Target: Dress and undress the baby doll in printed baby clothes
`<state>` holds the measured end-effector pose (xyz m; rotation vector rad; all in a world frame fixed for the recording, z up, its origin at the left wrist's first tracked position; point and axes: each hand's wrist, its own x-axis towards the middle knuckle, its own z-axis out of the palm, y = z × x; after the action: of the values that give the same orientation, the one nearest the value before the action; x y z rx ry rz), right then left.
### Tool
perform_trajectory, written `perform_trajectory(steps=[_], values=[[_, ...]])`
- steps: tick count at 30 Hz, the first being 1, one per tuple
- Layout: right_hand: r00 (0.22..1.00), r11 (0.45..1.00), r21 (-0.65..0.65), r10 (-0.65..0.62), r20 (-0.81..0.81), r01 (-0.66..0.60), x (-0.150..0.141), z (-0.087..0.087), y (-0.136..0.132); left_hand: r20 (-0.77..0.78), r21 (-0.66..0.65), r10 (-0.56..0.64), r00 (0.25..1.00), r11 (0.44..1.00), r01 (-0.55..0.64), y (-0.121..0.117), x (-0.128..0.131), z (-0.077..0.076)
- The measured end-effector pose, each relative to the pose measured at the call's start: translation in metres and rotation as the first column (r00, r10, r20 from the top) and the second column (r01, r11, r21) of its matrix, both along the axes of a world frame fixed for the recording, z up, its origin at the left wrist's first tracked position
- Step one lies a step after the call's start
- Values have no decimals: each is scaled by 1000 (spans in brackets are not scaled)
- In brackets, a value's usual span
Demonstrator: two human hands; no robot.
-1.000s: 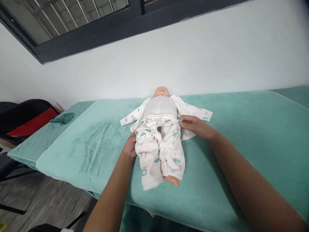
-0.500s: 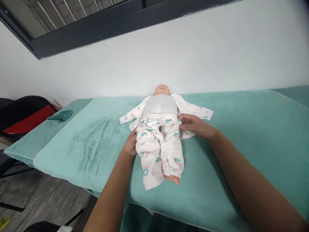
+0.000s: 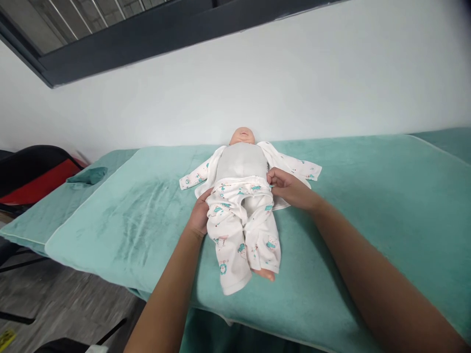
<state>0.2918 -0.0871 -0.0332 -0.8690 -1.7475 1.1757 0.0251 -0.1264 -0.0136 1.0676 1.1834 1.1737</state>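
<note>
Now my right hand (image 3: pixel 290 188) pinches the side of the white pants (image 3: pixel 241 235) on the doll (image 3: pixel 242 159). My left hand (image 3: pixel 200 213) touches the other side, fingers partly hidden. The doll lies near the bed's (image 3: pixel 331 235) back edge, feet toward the front edge.

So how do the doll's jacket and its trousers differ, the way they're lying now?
The jacket hangs open at the front, baring the grey chest, while the trousers wrap the doll from the waist down. The jacket's sleeves spread out sideways; the trousers' legs point toward the viewer. Both are white with small coloured prints.
</note>
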Motion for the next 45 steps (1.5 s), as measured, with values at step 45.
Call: perform_trajectory(steps=[45], values=[[635, 699, 380, -712, 298, 606, -13, 4, 48, -58, 280, 166, 984, 949, -143, 62, 3, -26]])
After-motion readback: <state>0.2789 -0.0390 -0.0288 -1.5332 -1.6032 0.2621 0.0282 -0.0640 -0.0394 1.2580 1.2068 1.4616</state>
